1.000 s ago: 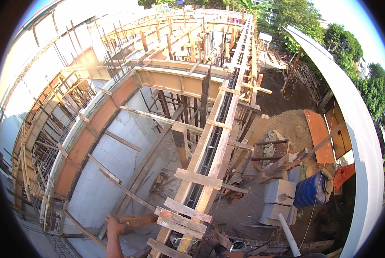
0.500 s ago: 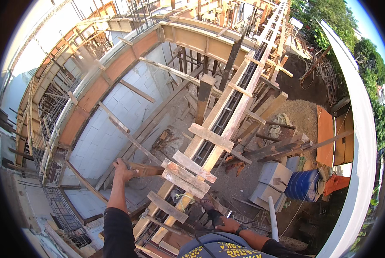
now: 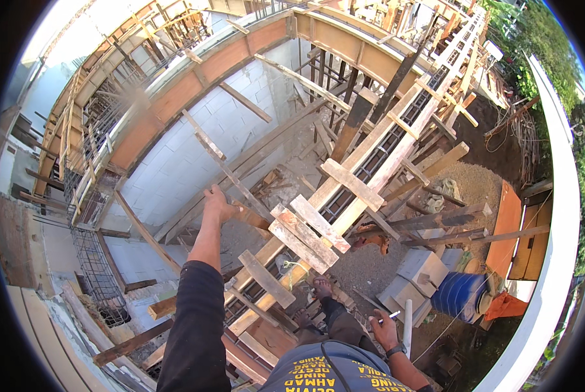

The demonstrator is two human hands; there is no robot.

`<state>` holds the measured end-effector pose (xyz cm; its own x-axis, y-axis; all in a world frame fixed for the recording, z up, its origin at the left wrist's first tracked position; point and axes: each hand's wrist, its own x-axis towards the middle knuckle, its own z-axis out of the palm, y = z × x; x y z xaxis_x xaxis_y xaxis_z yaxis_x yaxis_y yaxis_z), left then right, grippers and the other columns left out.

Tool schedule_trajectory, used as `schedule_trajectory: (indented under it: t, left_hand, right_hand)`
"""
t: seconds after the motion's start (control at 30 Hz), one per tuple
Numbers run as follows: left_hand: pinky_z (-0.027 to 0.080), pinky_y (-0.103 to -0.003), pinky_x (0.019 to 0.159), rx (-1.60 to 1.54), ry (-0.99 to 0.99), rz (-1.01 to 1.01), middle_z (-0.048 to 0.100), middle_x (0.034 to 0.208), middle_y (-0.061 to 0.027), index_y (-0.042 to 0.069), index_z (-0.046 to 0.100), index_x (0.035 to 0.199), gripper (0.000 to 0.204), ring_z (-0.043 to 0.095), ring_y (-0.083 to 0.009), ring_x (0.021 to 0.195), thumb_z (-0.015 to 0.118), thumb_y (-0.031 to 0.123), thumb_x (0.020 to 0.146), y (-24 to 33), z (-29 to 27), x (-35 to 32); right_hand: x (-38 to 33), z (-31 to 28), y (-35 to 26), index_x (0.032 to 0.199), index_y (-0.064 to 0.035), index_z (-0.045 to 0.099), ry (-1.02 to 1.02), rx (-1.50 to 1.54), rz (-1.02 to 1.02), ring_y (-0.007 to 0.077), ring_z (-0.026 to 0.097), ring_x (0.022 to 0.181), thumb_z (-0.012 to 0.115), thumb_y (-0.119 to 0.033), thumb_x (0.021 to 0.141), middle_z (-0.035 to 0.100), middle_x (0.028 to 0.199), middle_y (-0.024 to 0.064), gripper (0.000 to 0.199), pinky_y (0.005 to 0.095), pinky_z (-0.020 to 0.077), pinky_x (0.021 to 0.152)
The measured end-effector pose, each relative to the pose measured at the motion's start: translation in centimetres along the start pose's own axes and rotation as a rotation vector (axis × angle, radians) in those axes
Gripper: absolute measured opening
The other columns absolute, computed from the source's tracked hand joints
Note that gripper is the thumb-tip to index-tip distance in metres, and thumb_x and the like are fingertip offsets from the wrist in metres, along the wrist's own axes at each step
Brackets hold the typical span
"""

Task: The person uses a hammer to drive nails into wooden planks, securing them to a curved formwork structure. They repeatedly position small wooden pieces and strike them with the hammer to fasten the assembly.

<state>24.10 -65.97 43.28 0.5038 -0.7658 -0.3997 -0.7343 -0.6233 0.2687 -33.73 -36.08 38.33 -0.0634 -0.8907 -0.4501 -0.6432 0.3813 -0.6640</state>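
My left hand (image 3: 220, 204) reaches forward over the left side of the formwork. Its fingers are curled round the end of a short timber (image 3: 252, 217) that sticks out sideways from the formwork. My right hand (image 3: 385, 330), with a dark band at the wrist, is low on the right beside my shirt. Between its fingers is a short, thin white stick (image 3: 394, 314); its exact kind I cannot make out. Close ahead, several short planks (image 3: 300, 236) lie across the long wooden beam formwork (image 3: 364, 160), which has steel bars inside it.
My bare feet (image 3: 322, 287) are on boards beside the formwork. A pale block wall (image 3: 194, 147) stands left, below a curved wooden form (image 3: 139, 145). Right and lower are a blue drum (image 3: 459, 295), pale boxes (image 3: 413, 281) and a white pipe (image 3: 407, 326). Loose braces (image 3: 230, 179) span the gap.
The view has shifted, so the scene sits farther right. My right hand has moved out to the right, and its white stick shows more plainly. My left hand stays at the timber's end.
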Motion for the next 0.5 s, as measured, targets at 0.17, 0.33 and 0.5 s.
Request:
schedule_trajectory:
  t: [0.17,0.33,0.5]
  left_hand:
    - [0.047,-0.046,0.111,0.031,-0.051,-0.057,0.012,0.162,-0.0388,-0.007,0.017,0.154,0.129,0.048,-0.0495,0.138,0.097,0.036,0.061,0.9,-0.9,-0.3]
    - [0.045,-0.046,0.113,0.022,-0.064,-0.059,0.01,0.163,-0.0391,-0.007,0.015,0.156,0.134,0.045,-0.0488,0.141,0.097,0.038,0.061,0.6,-0.8,-0.1]
    - [0.044,-0.046,0.114,0.019,-0.083,-0.055,0.014,0.163,-0.0376,-0.006,0.015,0.157,0.135,0.045,-0.0478,0.141,0.097,0.039,0.06,0.6,-0.9,-0.2]
  right_hand:
    - [-7.6,-4.8,-2.7,0.139,-0.0032,0.056,-0.073,0.153,0.049,0.0202,0.069,0.092,0.073,-0.021,0.093,0.073,0.102,0.0152,0.052,0.0364,0.0542,0.083]
    - [-13.0,-8.0,-8.2,0.137,-0.0072,0.06,-0.004,0.185,-0.045,0.0241,0.065,0.08,0.068,-0.024,0.099,0.071,0.095,0.0183,0.042,0.0387,0.0523,0.071]
    - [-12.8,-7.5,-10.7,0.138,-0.0069,0.059,0.062,0.184,-0.004,0.0227,0.064,0.079,0.068,-0.024,0.1,0.071,0.094,0.0173,0.043,0.0382,0.0526,0.071]
